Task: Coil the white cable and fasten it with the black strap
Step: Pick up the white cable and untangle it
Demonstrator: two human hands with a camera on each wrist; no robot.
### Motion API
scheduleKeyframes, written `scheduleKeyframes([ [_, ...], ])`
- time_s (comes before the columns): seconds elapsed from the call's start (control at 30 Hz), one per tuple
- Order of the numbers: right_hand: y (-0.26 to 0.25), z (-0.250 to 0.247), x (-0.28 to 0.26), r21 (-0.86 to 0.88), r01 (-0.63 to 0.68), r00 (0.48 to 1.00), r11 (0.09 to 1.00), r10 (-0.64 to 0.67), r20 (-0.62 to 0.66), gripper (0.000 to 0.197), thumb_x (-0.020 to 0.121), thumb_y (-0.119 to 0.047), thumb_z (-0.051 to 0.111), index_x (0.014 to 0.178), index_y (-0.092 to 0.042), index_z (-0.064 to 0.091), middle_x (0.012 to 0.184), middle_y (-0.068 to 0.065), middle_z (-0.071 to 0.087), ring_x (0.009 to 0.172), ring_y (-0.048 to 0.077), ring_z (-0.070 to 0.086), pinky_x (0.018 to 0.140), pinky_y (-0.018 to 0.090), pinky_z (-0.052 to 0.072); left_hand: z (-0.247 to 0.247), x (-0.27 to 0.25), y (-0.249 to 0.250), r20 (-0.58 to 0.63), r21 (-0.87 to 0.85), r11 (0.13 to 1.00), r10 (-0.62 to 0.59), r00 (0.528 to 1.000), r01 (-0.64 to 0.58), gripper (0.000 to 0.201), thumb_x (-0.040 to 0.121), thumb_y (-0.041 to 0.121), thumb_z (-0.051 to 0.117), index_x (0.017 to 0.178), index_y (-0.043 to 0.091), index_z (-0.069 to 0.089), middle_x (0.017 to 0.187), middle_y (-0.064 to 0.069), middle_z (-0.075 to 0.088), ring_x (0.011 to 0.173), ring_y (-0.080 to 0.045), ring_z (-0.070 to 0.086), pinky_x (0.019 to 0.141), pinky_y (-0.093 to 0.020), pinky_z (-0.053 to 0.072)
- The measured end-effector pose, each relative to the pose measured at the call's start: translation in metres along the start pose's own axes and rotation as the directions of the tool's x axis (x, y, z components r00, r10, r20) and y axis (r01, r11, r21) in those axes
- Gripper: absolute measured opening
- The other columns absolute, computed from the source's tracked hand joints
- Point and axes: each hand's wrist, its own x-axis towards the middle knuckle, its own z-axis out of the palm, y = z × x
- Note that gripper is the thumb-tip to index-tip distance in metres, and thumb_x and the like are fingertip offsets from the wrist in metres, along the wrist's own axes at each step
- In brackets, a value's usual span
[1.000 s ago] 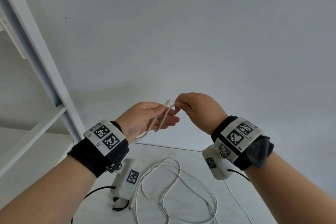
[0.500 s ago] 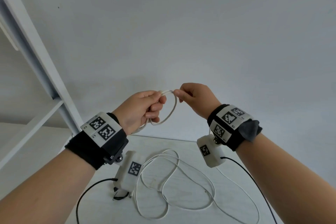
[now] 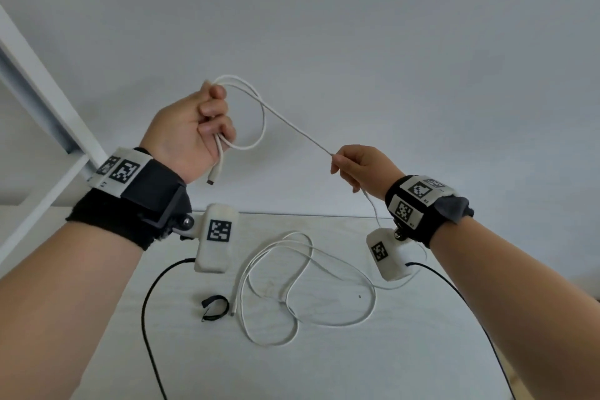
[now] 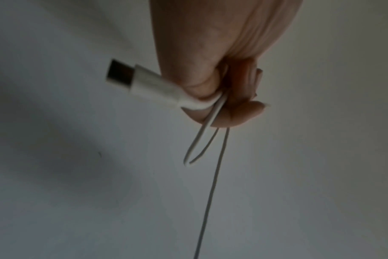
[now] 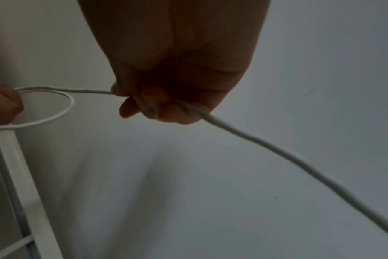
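My left hand (image 3: 207, 127) is raised and grips one small loop of the white cable (image 3: 259, 114), fingers curled round it. The cable's plug (image 3: 215, 175) hangs below that fist, and the same plug (image 4: 139, 82) sticks out beside the palm in the left wrist view. From the loop a taut stretch of cable runs down right to my right hand (image 3: 350, 166), which pinches it between thumb and fingers (image 5: 131, 105). The rest of the cable lies in loose loops on the white table (image 3: 422, 351). The black strap (image 3: 212, 307) lies curled on the table, left of those loops.
A white shelf frame (image 3: 42, 101) stands at the left beside the table. A plain wall rises behind the table's far edge. Thin black leads (image 3: 146, 318) from the wrist cameras trail over the table on both sides.
My left hand has risen with the loop in it. My right hand has slid away to the right and down along the cable, drawing a straight stretch out between the hands.
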Motion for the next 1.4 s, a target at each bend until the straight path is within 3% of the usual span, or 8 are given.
scheduleKeyframes([
  [0.2,0.018,-0.005,-0.013,-0.104,-0.044,0.998,0.994,0.04,-0.038,0.028,0.093,-0.027,0.044,0.073,-0.018,0.062,0.053,-0.005,0.042,0.05,0.009,0.041,0.055,0.022,0.039,-0.005,0.007,0.01,-0.179,-0.091,0.99,0.091,0.98,-0.109,0.029,0.098,0.026,0.037,0.074,0.02,0.053,0.05,0.012,0.049,0.036,-0.003,0.037,0.055,-0.012,0.044],
  [0.3,0.016,-0.001,-0.017,-0.269,-0.022,0.999,0.963,0.01,-0.046,0.03,0.093,-0.028,0.044,0.076,-0.016,0.064,0.055,-0.007,0.043,0.053,0.01,0.041,0.054,0.025,0.033,-0.001,0.008,0.002,-0.237,-0.059,0.988,0.127,0.963,-0.145,0.027,0.098,0.025,0.039,0.078,0.017,0.056,0.056,0.011,0.059,0.045,-0.003,0.053,0.059,-0.018,0.053],
  [0.57,-0.015,0.018,-0.03,-0.519,0.124,0.979,0.846,-0.019,0.203,0.033,0.094,-0.032,0.042,0.075,-0.017,0.065,0.056,-0.011,0.047,0.054,0.002,0.042,0.055,0.023,0.032,0.014,0.005,-0.024,-0.135,0.28,0.956,0.129,0.982,-0.087,0.031,0.1,0.021,0.032,0.081,0.01,0.054,0.074,0.0,0.074,0.073,-0.023,0.072,0.075,-0.033,0.058],
  [0.8,-0.057,0.029,-0.032,-0.455,0.303,0.929,0.837,-0.152,0.339,0.033,0.094,-0.032,0.043,0.076,-0.016,0.064,0.055,-0.011,0.046,0.054,0.003,0.042,0.065,0.026,0.034,0.031,-0.001,-0.051,-0.099,0.594,0.803,0.008,0.995,0.052,0.029,0.099,0.025,0.037,0.084,0.007,0.056,0.084,-0.008,0.075,0.08,-0.029,0.071,0.08,-0.036,0.056],
  [0.93,-0.07,0.028,-0.027,-0.401,0.349,0.924,0.847,-0.239,0.298,0.033,0.094,-0.033,0.044,0.078,-0.013,0.065,0.054,-0.013,0.047,0.052,0.002,0.043,0.057,0.017,0.032,0.035,-0.009,-0.06,-0.073,0.758,0.647,-0.035,0.997,0.079,0.03,0.098,0.025,0.04,0.083,0.008,0.06,0.075,-0.008,0.068,0.062,-0.019,0.067,0.067,-0.029,0.055],
  [1.1,-0.07,0.026,-0.021,-0.365,0.344,0.934,0.865,-0.277,0.224,0.031,0.094,-0.03,0.043,0.072,-0.017,0.061,0.066,-0.01,0.059,0.062,0.006,0.051,0.065,0.021,0.041,0.036,-0.016,-0.058,-0.041,0.735,0.669,-0.119,0.992,0.111,0.038,0.098,0.027,0.04,0.094,-0.006,0.06,0.072,-0.014,0.069,0.065,-0.033,0.069,0.071,-0.036,0.058],
  [1.27,-0.067,0.021,-0.016,-0.354,0.314,0.949,0.881,-0.299,0.096,0.034,0.095,-0.033,0.043,0.066,-0.018,0.055,0.062,-0.012,0.053,0.055,0.002,0.046,0.056,0.016,0.032,0.033,-0.019,-0.06,-0.039,0.747,0.655,-0.121,0.992,0.11,0.034,0.097,0.027,0.042,0.091,0.001,0.063,0.067,-0.004,0.071,0.052,-0.023,0.063,0.068,-0.04,0.055],
  [1.4,-0.062,0.02,-0.012,-0.313,0.297,0.953,0.902,-0.301,0.035,0.037,0.093,-0.037,0.045,0.066,-0.015,0.058,0.057,-0.008,0.052,0.051,0.007,0.043,0.055,0.021,0.032,0.037,-0.019,-0.063,-0.022,0.721,0.682,-0.153,0.988,0.122,0.03,0.097,0.025,0.04,0.082,0.005,0.056,0.045,0.006,0.047,0.036,-0.009,0.038,0.052,-0.027,0.049],
])
